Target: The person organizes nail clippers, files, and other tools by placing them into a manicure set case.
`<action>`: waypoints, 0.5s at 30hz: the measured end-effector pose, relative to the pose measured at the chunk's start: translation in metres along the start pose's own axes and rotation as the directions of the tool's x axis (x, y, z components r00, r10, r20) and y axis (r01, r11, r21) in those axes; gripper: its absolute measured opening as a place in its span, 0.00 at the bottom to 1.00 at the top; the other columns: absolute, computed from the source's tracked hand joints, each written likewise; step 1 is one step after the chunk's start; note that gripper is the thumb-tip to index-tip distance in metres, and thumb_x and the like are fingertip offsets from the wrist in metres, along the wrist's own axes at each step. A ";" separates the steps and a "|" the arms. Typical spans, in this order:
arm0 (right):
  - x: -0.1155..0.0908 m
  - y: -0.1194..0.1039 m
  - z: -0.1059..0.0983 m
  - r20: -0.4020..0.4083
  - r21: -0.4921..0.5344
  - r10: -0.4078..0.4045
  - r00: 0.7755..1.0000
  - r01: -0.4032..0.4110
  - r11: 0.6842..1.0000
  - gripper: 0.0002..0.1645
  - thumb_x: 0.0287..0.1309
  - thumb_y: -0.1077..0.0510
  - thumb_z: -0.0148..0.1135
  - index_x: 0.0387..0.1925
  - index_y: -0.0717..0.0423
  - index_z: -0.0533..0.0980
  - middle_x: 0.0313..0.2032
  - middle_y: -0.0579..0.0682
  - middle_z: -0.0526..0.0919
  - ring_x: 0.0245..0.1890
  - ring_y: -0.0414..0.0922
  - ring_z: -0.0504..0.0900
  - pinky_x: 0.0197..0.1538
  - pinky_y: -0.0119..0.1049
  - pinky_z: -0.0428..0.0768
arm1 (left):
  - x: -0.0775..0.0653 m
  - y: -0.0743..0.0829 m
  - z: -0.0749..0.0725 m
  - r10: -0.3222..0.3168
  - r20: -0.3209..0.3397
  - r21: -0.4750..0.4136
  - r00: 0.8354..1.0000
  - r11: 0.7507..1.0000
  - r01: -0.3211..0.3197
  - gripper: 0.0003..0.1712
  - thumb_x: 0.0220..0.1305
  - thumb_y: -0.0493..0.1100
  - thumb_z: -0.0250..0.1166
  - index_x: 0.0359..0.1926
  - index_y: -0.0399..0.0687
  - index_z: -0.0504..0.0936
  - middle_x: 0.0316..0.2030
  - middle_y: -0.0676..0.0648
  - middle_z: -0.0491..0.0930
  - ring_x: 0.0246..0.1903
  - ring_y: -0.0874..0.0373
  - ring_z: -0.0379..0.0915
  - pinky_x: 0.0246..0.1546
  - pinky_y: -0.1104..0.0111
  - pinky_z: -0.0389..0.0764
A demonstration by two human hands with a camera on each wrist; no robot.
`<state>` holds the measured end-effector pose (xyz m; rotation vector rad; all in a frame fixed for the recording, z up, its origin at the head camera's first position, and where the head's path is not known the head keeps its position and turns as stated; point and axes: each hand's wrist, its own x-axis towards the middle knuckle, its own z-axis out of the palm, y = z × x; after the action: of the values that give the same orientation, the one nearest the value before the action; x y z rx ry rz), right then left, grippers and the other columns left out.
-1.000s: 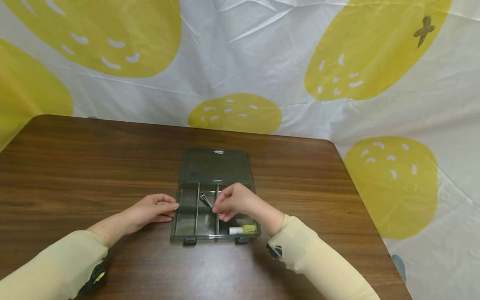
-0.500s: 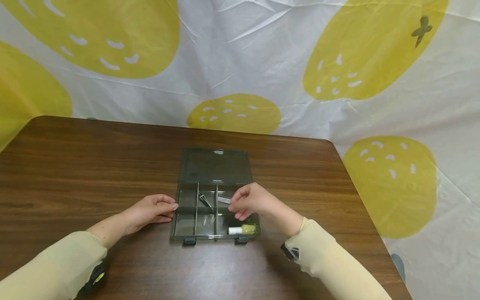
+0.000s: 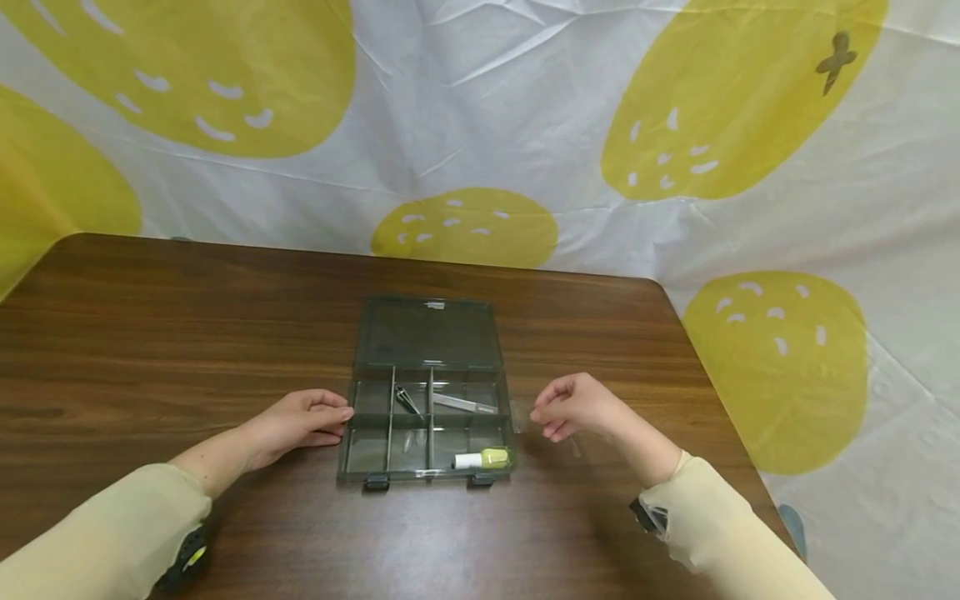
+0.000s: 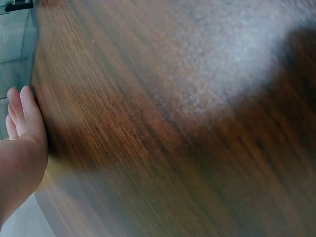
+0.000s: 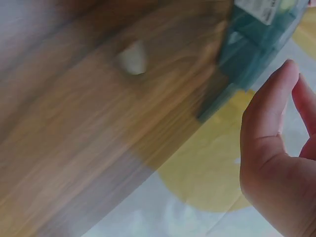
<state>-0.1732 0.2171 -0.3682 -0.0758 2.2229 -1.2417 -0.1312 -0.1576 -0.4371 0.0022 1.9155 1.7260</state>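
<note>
In the head view a smoky see-through organizer box [image 3: 372, 454] lies with its lid [image 3: 431, 333] folded back. A nail clipper [image 3: 406, 400] sits in its back middle compartment. A flat silver strip-like tool [image 3: 463, 404] rests in the back right one. At the front right lies a nail polish bottle [image 3: 483, 459] with white cap and yellow-green body. My left hand [image 3: 303, 417] touches the box's left edge with relaxed fingers. To the right of the box hovers my right hand [image 3: 577, 408], loosely bent; no object shows between thumb and forefinger.
A small pale thing [image 5: 133, 58], blurred, lies on the table in the right wrist view. Faint clear material [image 3: 519, 414] shows beside the box's right edge. The brown wooden table [image 3: 187, 333] meets a white curtain [image 3: 465, 100] with yellow shapes behind.
My right hand has moved right, from the nail clipper across the back right compartment to outside the box, uncovering the silver tool. The left hand stays at the box's left edge.
</note>
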 end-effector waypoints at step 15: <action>-0.011 0.044 -0.027 -0.070 -0.050 0.068 0.995 -0.071 0.996 0.10 0.53 0.64 0.63 0.34 0.69 0.75 0.25 0.49 0.81 0.21 0.39 0.79 0.30 0.35 0.84 | 0.003 0.000 -0.002 0.008 0.003 -0.002 1.000 1.000 -0.008 0.27 0.66 0.42 0.56 0.56 0.23 0.61 0.37 0.50 0.76 0.37 0.63 0.74 0.45 0.71 0.81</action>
<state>-0.1678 0.2658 -0.3877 0.0240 2.2971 -1.1650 -0.1347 -0.1579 -0.4380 0.0118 1.9142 1.7320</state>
